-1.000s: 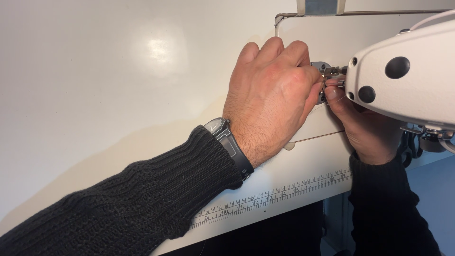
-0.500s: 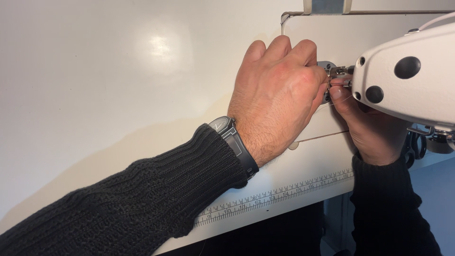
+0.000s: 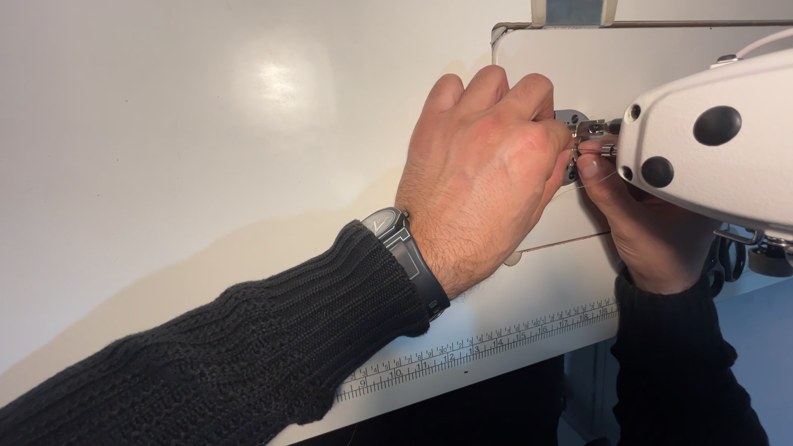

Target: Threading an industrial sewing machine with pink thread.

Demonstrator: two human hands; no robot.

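Left hand (image 3: 483, 169) knuckles up, fingers curled and pinched, right hand (image 3: 648, 227) opposite, fingertips meeting, sleeved forearms converging

Left hand (image 3: 483, 165): fingertips pinched at the needle bar (image 3: 596, 136).
Right hand (image 3: 648, 223): under the white sewing machine head (image 3: 710, 140), fingertip touching thread (image 3: 596, 180).

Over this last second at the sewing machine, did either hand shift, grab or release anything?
Nothing was taken hold of or let go. The whole view slid slightly rightward, which looks like head movement more than hand movement. The left hand still pinches at the needle area, and the right hand stays under the white machine head, its fingertip by the thin thread. The black watch and table-edge ruler are unchanged.
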